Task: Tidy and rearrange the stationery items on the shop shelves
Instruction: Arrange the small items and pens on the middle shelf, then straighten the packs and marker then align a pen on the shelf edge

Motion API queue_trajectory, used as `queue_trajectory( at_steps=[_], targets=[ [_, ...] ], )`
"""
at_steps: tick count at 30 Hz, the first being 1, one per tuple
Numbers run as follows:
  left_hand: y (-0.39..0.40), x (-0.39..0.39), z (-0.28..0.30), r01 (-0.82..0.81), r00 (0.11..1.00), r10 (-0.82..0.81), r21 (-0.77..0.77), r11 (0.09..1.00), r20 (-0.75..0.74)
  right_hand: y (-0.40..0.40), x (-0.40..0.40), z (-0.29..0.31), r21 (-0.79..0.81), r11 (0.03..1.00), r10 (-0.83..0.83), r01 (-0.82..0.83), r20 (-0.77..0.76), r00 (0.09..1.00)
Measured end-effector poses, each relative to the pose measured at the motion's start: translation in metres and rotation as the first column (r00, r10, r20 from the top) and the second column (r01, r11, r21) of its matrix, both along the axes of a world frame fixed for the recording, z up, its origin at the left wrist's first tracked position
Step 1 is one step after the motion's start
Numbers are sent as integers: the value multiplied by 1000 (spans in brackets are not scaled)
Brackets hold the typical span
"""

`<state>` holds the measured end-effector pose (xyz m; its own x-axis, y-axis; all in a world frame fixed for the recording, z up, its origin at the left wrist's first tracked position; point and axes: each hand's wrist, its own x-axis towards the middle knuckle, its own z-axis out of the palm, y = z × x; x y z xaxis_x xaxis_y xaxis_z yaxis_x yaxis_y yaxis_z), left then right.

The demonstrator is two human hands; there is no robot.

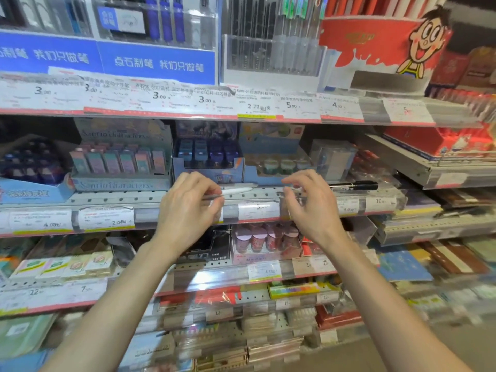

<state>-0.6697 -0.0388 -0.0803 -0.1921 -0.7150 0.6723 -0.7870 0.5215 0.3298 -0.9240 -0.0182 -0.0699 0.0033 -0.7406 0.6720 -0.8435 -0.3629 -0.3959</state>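
A white pen [237, 190] lies along the front of the middle shelf [134, 197]. My left hand [192, 208] has its fingers curled and pinches the left end of a thin pen-like item beside the white pen. My right hand [308, 202] hovers at the shelf lip with fingers curled around a small clear item; what it is stays blurred. A black marker [354, 186] lies on the shelf just right of my right hand.
Behind the hands stand display boxes: a pastel eraser box [120, 162], a blue box [208, 159] and a box of small tape rolls [279, 163]. Price labels [257, 210] line the shelf edges. Pen racks [271, 52] fill the top shelf, packets the lower ones.
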Motion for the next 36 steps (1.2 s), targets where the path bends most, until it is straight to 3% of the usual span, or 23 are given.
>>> queue_trajectory(
  at_steps=[10,14,21,28,33,36],
  targets=[
    [30,-85,-2,60,983,-56,19,998,-174,20,-87,-6,80,994,56,-76,231,971],
    [47,-150,-10,48,961,-23,87,995,-275,27,-145,-9,105,986,99,-131,267,959],
    [58,-233,-47,61,958,3,213,975,-287,33,-225,-29,157,956,203,-248,254,946],
    [42,-264,-97,11,994,39,430,903,-107,30,-261,-82,314,924,188,-219,128,974],
    [13,-278,-114,-4,994,-38,369,929,107,5,-255,-119,478,869,217,-126,-140,966],
    [-1,-289,-114,-49,978,-36,391,919,207,-12,-248,-125,529,845,231,-83,-221,947]
  ],
)
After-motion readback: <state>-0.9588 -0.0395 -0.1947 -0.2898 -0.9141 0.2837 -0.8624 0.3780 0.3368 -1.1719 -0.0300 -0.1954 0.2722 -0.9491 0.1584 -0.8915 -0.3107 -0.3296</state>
